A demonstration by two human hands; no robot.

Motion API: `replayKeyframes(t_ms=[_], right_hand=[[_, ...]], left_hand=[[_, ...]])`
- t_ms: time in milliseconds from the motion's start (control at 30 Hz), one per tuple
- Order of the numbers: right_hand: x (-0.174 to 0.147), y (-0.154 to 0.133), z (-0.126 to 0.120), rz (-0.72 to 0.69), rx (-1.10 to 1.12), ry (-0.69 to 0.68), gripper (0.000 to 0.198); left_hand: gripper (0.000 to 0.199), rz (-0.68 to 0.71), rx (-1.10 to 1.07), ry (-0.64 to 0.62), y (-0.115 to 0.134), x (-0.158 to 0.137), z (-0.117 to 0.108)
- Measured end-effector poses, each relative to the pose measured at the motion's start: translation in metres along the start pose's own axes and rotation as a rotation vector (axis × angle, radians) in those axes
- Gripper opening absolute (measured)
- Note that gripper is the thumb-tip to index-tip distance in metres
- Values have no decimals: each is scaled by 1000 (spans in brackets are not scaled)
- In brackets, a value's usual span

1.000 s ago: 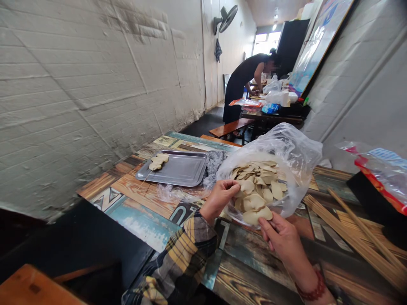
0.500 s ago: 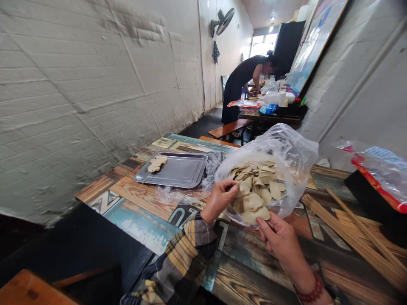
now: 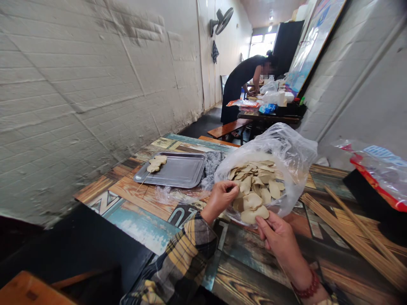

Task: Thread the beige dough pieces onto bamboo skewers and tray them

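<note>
A clear plastic bag [image 3: 294,169] lies open on the table, full of thin, pale, flat food slices [image 3: 254,171]. At its left side my left hand [image 3: 220,198] is closed in a pinch, thumb and forefinger at the edge of a pale slice. My right hand [image 3: 276,234] comes from the lower right and pinches the near edge of another pale slice [image 3: 252,214], which overlaps others at the bag's front. Whether a stick runs through these slices I cannot tell. On a metal tray [image 3: 186,169] to the left rests a skewer of pale slices [image 3: 155,163], its stick over the rim.
Long wooden sticks [image 3: 346,231] lie on the patterned table [image 3: 140,220] at the right. Beyond them stands a black container [image 3: 365,195] with red-edged plastic packaging. Farther back, a person in dark clothes [image 3: 240,80] bends over another table beside a wooden bench [image 3: 230,128].
Both hands keep almost the same place and grip. The whole view shifts very slightly; nothing is visibly taken up or let go.
</note>
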State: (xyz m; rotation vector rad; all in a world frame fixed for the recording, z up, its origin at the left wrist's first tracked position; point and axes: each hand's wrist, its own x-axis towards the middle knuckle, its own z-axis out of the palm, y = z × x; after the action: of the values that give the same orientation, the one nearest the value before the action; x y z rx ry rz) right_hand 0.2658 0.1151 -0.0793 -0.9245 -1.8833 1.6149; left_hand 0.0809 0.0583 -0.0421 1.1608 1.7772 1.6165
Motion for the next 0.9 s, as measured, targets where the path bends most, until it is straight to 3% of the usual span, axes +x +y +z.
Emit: replayKeyframes(t_ms=[167,333,567,700,900], right_hand=[[0,-2,1,71,158,-59,35],[-1,-9,2,80,294,-50,37],[1,-5,2,73,321,-62,35],[1,-6,2,79,323,-71,36],[1,-12,1,96,192,-132,38]], left_hand=[[30,-95,-162,-68,1,-1,1],[35,-166,-408,-26,0,-1,1],[37,-309,-643,-164,0,-6,8],[41,-333,-695,-122,3,-6,12],[39,-324,-612,38,4,-3,4]])
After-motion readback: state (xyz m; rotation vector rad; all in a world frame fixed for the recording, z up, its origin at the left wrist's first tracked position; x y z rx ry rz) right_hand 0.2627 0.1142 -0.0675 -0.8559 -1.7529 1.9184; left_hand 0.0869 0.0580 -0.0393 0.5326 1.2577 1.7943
